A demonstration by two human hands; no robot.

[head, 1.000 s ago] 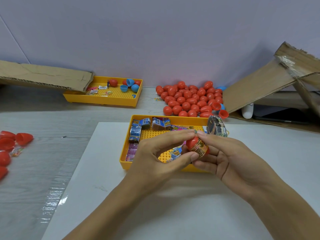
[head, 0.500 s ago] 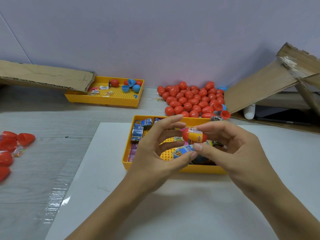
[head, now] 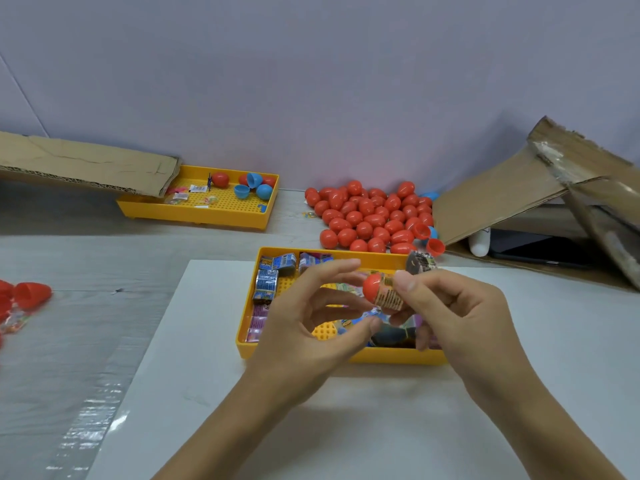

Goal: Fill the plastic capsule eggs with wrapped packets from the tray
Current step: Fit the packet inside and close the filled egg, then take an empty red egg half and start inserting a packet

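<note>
**Red egg half and packet held above the near tray**

The right hand [head: 460,317] pinches a red capsule egg half [head: 373,287] with a printed wrapped packet [head: 390,296] at its open end, thumb tip on top and curled fingers beneath. The left hand [head: 311,327] is beside it, fingers loosely spread and half curled; its thumb tip meets a blue-printed packet edge [head: 375,312] just under the egg, though whether it grips that is unclear. Both hands hover over the near yellow tray [head: 388,356], hiding much of its contents; blue and purple packets [head: 268,282] show along its left side. The tray sits on a white sheet [head: 207,393] on the grey desk [head: 69,323]. Behind it lies a heap of closed red eggs [head: 367,216], with open red halves [head: 434,246] at its right edge. A second yellow tray [head: 207,211] far left holds blue halves [head: 254,187] and a red egg, partly under a cardboard flap [head: 86,164]. More cardboard [head: 519,188] leans at right. Red halves [head: 31,294] lie at the left edge.
</note>
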